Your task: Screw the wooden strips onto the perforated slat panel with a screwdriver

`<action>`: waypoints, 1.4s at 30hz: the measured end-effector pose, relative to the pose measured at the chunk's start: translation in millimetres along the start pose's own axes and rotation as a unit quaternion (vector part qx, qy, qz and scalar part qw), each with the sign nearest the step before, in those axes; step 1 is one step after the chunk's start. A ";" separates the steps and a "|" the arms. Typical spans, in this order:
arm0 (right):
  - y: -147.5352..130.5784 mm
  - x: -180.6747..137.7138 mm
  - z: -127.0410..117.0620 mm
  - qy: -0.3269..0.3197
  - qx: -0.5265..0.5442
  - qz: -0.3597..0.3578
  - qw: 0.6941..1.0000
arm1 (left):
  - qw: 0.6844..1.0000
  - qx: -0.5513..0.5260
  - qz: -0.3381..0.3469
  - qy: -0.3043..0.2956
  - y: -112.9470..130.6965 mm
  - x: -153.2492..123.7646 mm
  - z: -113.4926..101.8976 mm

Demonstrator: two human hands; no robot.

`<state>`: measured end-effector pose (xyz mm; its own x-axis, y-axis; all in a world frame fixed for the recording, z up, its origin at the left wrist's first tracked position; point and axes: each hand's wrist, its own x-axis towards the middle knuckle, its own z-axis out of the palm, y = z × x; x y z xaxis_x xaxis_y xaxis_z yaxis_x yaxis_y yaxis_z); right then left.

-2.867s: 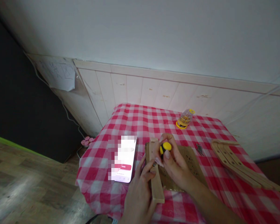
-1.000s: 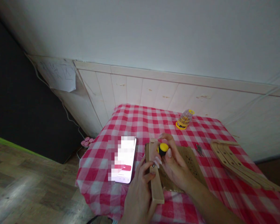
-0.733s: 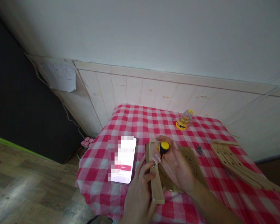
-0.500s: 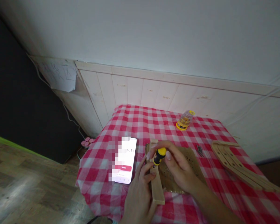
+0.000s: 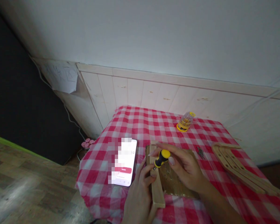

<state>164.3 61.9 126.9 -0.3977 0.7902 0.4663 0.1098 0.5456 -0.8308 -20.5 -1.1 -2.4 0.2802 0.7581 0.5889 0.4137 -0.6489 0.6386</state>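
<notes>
Your desk (image 5: pixel 140 119) spans the lower centre. Below mid-frame, your left hand (image 5: pixel 138 189) clasps the wood strip (image 5: pixel 157 190) in its fingers. Right of centre, a clear case (image 5: pixel 188 118) holds yellowish pieces (image 5: pixel 184 122). Your right hand (image 5: pixel 188 168) has its fingers round the tilted screwdriver (image 5: pixel 162 158), tip down at the strip.

Pale wall (image 5: pixel 154 31) above whitish plank panelling (image 5: pixel 151 93), dark panel (image 5: pixel 14 93) at far left, glossy wood-look floor (image 5: pixel 49 180).

Ahead of left hand (image 5: pixel 135 191): open counter (image 5: pixel 137 124) toward wall (image 5: pixel 135 91). Phone (image 5: pixel 125 163) just beside, on its left. Past right hand (image 5: pixel 188 169): yellow-based case (image 5: pixel 184 123); rightward, metal pieces (image 5: pixel 200 152), wooden slats (image 5: pixel 240 171).
</notes>
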 end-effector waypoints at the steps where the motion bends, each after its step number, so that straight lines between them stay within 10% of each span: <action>1: 2.2 -0.3 -0.9 0.010 0.006 0.000 1.000 | 1.000 -0.001 0.001 0.003 -1.2 -0.1 -0.1; 12: 1.4 1.2 6.2 0.054 0.027 0.027 0.998 | 0.990 0.014 -0.069 0.123 -16.0 -6.9 38.7; 19: 5.6 0.5 12.6 0.090 0.043 0.033 0.994 | 0.998 0.061 -0.001 0.027 -26.7 -2.2 14.8; 30: 12.1 -3.3 14.9 0.098 0.073 0.048 0.991 | 0.974 0.127 0.094 0.163 -19.9 7.9 22.9; 42: 8.2 -3.0 16.2 0.094 0.133 0.040 0.986 | 0.981 0.091 0.069 0.158 -22.3 2.7 30.5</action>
<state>151.6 59.4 113.8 -0.2182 0.8788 0.4243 -0.1184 0.4077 -0.9054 -2.6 17.4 -30.1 0.0743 0.5872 0.8060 0.5460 -0.7003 0.4598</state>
